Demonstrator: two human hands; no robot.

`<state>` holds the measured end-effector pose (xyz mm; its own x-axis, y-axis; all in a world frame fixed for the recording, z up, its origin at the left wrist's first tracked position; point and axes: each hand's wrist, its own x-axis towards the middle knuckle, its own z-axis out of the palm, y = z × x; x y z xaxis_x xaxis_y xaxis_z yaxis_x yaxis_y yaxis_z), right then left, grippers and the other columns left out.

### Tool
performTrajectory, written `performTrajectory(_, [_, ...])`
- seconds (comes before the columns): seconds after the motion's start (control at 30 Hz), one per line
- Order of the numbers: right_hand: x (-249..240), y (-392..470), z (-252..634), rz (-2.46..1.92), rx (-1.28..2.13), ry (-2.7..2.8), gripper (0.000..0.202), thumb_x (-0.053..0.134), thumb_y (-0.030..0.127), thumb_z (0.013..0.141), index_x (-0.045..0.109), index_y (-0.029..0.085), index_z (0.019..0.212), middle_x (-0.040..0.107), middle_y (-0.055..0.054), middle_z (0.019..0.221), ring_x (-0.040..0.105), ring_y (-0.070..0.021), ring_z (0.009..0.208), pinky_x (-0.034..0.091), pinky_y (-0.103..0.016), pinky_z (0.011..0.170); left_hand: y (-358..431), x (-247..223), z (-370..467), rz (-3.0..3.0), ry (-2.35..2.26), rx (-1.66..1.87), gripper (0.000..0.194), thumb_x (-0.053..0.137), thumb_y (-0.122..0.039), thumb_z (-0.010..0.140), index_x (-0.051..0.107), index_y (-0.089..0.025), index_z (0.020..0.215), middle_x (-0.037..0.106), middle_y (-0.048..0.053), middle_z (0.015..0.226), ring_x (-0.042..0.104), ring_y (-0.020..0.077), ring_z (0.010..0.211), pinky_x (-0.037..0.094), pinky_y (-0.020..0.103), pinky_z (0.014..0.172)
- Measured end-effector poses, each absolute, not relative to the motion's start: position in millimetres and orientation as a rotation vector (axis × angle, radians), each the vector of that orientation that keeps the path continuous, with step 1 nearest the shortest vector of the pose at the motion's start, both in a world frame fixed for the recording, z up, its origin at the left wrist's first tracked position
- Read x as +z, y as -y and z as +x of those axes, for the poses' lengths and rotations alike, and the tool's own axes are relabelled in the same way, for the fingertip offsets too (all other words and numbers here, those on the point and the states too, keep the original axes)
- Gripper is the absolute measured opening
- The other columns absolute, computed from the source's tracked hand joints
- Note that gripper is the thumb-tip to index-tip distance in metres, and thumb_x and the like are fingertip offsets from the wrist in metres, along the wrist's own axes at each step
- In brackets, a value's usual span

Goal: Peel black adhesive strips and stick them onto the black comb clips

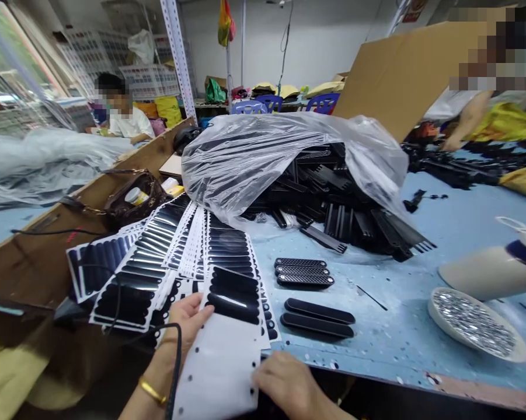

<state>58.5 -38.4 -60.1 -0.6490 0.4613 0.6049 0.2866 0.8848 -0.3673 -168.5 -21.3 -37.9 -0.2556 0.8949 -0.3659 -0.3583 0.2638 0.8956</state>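
My left hand (188,318) pinches the left edge of a white backing sheet (223,356) that carries glossy black strip stickers at its top. Lower down, my right hand (284,379) has its fingers closed on the sheet's right edge. Beneath and behind it, more sticker sheets (149,262) lie fanned out. Two smooth black handle pieces (319,318) rest side by side on the blue table (376,350). Just behind them sit several black pieces with a textured surface (303,272).
A plastic bag (236,157) spills black parts (333,216) at the centre back. On the right are a dish of small shiny pieces (475,321) and a white container (486,271). A wooden board (48,251) edges the left. Two other people work farther back.
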Motion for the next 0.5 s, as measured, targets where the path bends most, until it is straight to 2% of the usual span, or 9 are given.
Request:
performTrajectory(0.03, [-53, 37, 60, -0.587, 0.297, 2.214, 0.041, 0.046, 0.056, 0.098, 0.062, 0.018, 0.102, 0.066, -0.007, 0.070, 0.066, -0.0218, 0.065, 0.055, -0.032, 0.063, 19, -37, -164, 0.588, -1.314, 1.328, 0.039, 0.090, -0.036, 0.052, 0.070, -0.012, 0.075, 0.071, 0.005, 0.061, 0.067, 0.0196, 0.056, 0.053, 0.027, 0.057])
performTrajectory(0.1, [-36, 30, 59, -0.741, 0.335, 2.143, 0.022, 0.048, 0.034, 0.101, 0.060, 0.018, 0.110, 0.068, -0.011, 0.084, 0.068, -0.0227, 0.078, 0.055, -0.033, 0.071, 16, -38, -155, 0.616, -1.293, 1.331, 0.034, 0.088, -0.035, 0.055, 0.069, -0.012, 0.072, 0.068, 0.003, 0.056, 0.062, 0.0153, 0.050, 0.048, 0.024, 0.053])
performTrajectory(0.13, [-29, 25, 55, -0.786, 0.385, 2.130, 0.015, 0.047, 0.024, 0.101, 0.060, 0.019, 0.106, 0.066, -0.008, 0.081, 0.066, -0.0200, 0.073, 0.053, -0.030, 0.067, 16, -39, -152, 0.623, -1.284, 1.322, 0.033, 0.086, -0.035, 0.056, 0.069, -0.012, 0.072, 0.066, 0.002, 0.054, 0.059, 0.0134, 0.048, 0.046, 0.022, 0.050])
performTrajectory(0.2, [-20, 13, 44, -0.818, 0.467, 2.106, 0.015, 0.046, 0.016, 0.099, 0.061, 0.019, 0.100, 0.062, -0.005, 0.076, 0.062, -0.0174, 0.065, 0.050, -0.028, 0.060, 17, -38, -146, 0.658, -1.261, 1.301, 0.030, 0.083, -0.035, 0.060, 0.069, -0.012, 0.072, 0.065, 0.001, 0.053, 0.054, 0.0112, 0.046, 0.041, 0.020, 0.048])
performTrajectory(0.3, [-22, -1, 24, -0.834, 0.599, 2.051, 0.010, 0.054, 0.023, 0.096, 0.060, 0.017, 0.092, 0.055, -0.002, 0.069, 0.055, -0.0151, 0.057, 0.044, -0.027, 0.052, 22, -28, -140, 0.816, -1.208, 1.284, 0.020, 0.075, -0.032, 0.070, 0.071, -0.013, 0.076, 0.065, 0.002, 0.061, 0.055, 0.0122, 0.056, 0.041, 0.021, 0.054])
performTrajectory(0.37, [-24, -4, 16, -0.875, 0.666, 2.020, 0.016, 0.059, 0.029, 0.093, 0.059, 0.017, 0.082, 0.052, 0.000, 0.067, 0.052, -0.0137, 0.056, 0.041, -0.025, 0.050, 25, -17, -136, 0.956, -1.184, 1.257, 0.014, 0.068, -0.027, 0.075, 0.072, -0.013, 0.074, 0.064, 0.002, 0.065, 0.055, 0.0130, 0.063, 0.042, 0.021, 0.060])
performTrajectory(0.5, [-16, -5, 16, -0.920, 0.715, 1.995, 0.024, 0.057, 0.029, 0.092, 0.054, 0.018, 0.071, 0.050, 0.001, 0.063, 0.049, -0.0124, 0.055, 0.039, -0.024, 0.052, 27, -1, -129, 1.101, -1.153, 1.167, 0.020, 0.066, -0.023, 0.078, 0.066, -0.013, 0.060, 0.054, -0.001, 0.058, 0.044, 0.0105, 0.060, 0.036, 0.020, 0.057])
